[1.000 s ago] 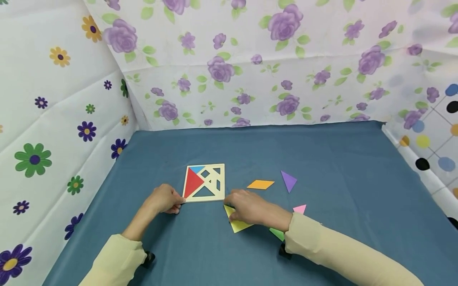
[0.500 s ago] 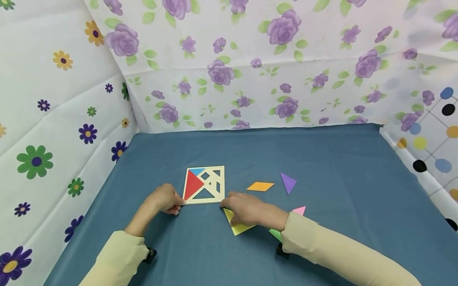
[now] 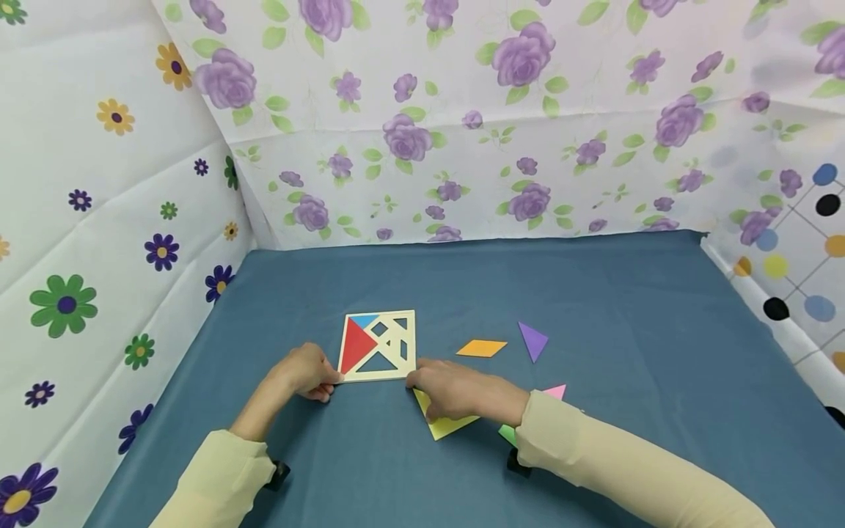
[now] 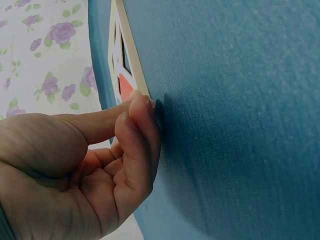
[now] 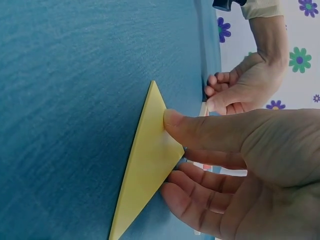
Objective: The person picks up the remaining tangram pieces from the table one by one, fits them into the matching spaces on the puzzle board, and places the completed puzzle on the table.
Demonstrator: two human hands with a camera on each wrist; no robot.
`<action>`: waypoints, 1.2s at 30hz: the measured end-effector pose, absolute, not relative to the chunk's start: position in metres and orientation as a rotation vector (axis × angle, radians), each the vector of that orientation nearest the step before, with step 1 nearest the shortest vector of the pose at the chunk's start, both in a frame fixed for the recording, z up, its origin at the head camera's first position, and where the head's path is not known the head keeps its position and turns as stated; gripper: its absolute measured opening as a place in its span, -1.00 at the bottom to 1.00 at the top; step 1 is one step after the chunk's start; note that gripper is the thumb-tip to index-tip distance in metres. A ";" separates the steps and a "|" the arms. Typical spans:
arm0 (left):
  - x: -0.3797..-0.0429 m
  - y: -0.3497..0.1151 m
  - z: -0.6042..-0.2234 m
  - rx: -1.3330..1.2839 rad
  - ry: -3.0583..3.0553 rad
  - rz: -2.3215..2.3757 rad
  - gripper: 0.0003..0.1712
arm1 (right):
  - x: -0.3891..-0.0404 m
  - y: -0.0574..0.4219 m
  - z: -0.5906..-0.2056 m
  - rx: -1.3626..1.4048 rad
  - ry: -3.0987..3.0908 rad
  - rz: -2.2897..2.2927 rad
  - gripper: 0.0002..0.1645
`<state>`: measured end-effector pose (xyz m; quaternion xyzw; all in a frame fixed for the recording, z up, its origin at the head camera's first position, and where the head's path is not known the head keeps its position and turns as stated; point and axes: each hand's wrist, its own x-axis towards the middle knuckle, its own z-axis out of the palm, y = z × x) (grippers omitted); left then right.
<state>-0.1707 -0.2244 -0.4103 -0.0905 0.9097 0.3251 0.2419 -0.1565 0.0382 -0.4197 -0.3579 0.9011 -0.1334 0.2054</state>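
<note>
A square wooden tangram board (image 3: 409,345) lies left of the middle of the blue cloth. A large red triangle (image 3: 356,344) and a blue triangle (image 3: 364,320) sit in its slots; the other cutouts show dark cloth. My left hand (image 3: 308,372) pinches the board's near left corner between thumb and fingers. At the near right corner is my right hand (image 3: 452,389), its index fingertip close to the board's edge. In the right wrist view its thumb rests on a yellow triangle (image 5: 145,155), with the other fingers at the opposite edge. The hand covers part of this piece.
Right of the board lie an orange parallelogram (image 3: 482,347) and a purple triangle (image 3: 532,341). A pink piece (image 3: 556,392) and a green piece (image 3: 508,434) are partly hidden by the right forearm. Flowered cloth walls (image 3: 396,191) border the table at back and sides.
The right hand has shifted slightly left along the board's near edge, and a little more of the yellow triangle shows. The left hand keeps its hold on the corner. The head view tilts slightly.
</note>
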 end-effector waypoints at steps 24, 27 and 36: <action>-0.172 -0.222 -0.411 -0.240 2.463 0.887 -0.77 | -0.162 0.031 -0.417 -0.906 2.458 -0.274 -0.50; -0.172 -0.223 -0.410 -0.229 2.468 0.895 -0.77 | -0.163 0.028 -0.414 -0.900 2.440 -0.263 -0.51; -0.172 -0.225 -0.410 -0.244 2.456 0.893 -0.77 | -0.165 0.023 -0.411 -0.901 2.404 -0.198 -0.53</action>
